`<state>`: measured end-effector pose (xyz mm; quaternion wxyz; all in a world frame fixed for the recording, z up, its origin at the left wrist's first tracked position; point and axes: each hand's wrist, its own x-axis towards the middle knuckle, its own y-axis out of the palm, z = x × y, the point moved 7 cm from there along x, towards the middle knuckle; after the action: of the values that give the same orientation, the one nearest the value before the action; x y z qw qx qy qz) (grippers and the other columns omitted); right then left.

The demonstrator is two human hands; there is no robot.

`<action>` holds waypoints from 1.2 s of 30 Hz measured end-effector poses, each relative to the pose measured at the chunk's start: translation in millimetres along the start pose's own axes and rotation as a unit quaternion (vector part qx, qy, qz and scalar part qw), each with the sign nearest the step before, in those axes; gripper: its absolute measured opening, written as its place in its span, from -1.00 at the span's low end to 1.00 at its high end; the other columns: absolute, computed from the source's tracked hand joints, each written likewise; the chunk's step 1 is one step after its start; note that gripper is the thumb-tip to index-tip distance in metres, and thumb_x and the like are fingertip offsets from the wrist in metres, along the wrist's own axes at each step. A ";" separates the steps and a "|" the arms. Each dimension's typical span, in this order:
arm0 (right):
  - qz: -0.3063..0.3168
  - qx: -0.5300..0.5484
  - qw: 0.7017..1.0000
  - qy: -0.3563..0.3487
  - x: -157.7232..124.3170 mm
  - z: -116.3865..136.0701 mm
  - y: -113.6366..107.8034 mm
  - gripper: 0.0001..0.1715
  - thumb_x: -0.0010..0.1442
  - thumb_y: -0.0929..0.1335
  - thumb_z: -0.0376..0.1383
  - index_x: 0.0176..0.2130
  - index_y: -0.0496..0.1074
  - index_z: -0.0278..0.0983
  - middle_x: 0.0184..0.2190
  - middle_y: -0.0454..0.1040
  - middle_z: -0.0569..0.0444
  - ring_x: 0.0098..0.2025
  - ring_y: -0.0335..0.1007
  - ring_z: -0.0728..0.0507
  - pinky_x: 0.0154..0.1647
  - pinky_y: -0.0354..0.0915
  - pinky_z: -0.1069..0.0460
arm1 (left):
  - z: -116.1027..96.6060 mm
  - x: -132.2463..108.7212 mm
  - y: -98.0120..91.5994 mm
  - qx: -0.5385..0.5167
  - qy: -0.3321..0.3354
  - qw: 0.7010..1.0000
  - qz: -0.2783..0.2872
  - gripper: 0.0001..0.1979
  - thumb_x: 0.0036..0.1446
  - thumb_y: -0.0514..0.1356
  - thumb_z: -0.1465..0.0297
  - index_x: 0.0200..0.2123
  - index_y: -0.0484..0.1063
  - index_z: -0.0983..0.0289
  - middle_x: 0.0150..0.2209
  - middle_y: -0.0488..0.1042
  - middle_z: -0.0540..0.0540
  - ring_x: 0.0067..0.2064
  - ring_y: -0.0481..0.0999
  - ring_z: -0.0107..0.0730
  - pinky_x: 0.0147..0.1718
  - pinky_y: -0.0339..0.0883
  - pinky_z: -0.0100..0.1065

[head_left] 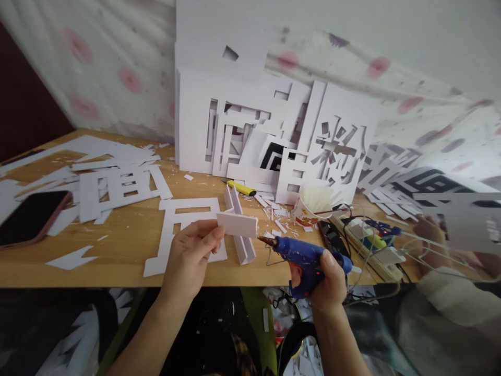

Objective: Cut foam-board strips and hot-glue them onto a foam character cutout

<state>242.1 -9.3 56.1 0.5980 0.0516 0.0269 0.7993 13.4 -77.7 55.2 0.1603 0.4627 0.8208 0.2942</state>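
Note:
Between the thumb and fingers of my left hand (192, 249) is a small rectangular white foam board piece (238, 225), raised above the table. My right hand (327, 279) grips a blue hot glue gun (299, 256) by its handle, a finger on the orange trigger. The gun's nozzle points left and sits close to the right end of the piece; whether it touches, I cannot tell. Below and behind the piece lies a folded white strip assembly (243, 246). A white cut-out character (158, 258) lies flat beside it, partly hidden by my left hand.
Behind stand white boards (195, 120) with cut-out characters. A yellow utility knife (240, 188), a paper cup (307, 209) of glue sticks, a power strip (368, 250) with cables, and a phone (33, 216) lie around. At right, another person's hand (430, 230) is near a white board.

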 end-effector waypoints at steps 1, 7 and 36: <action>-0.004 0.001 1.000 -0.005 -0.5 0.3 -0.7 -0.33 -0.04 0.36 0.30 -0.59 0.44 -0.24 -0.79 0.32 0.08 -0.65 0.40 -0.19 -0.69 0.33 -0.02 | 0.3 0.0 -0.1 -0.001 0.000 1.000 -0.002 -0.75 -0.28 0.55 0.25 -0.47 0.65 0.14 -0.63 0.46 -0.05 -0.59 0.29 -0.68 -0.56 0.23 -0.59; 0.004 0.011 0.999 -0.033 -1.6 0.2 -2.7 -0.36 0.02 0.35 0.25 -0.51 0.50 -0.27 -0.69 0.43 0.02 -0.64 0.41 -0.17 -0.75 0.23 0.03 | 2.4 -0.3 -0.4 -0.013 -0.005 1.000 -0.002 -0.77 -0.27 0.55 0.28 -0.46 0.65 0.13 -0.61 0.48 -0.05 -0.59 0.31 -0.68 -0.55 0.25 -0.59; -0.144 -0.357 0.922 0.043 79.0 -28.2 -100.4 -0.44 -0.23 0.52 0.09 -0.49 0.44 -0.33 -0.69 0.32 0.16 -0.62 0.21 -0.03 -0.59 0.18 0.04 | -28.5 19.7 -26.3 -0.020 0.007 0.999 -0.035 -0.78 -0.36 0.53 0.33 -0.56 0.61 0.17 -0.69 0.29 -0.10 -0.60 0.19 -0.62 -0.60 0.15 -0.50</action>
<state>312.6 95.5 21.6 0.6837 -0.2036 -0.2276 0.6628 -29.6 -80.9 60.9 0.1743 0.4284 0.8315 0.3079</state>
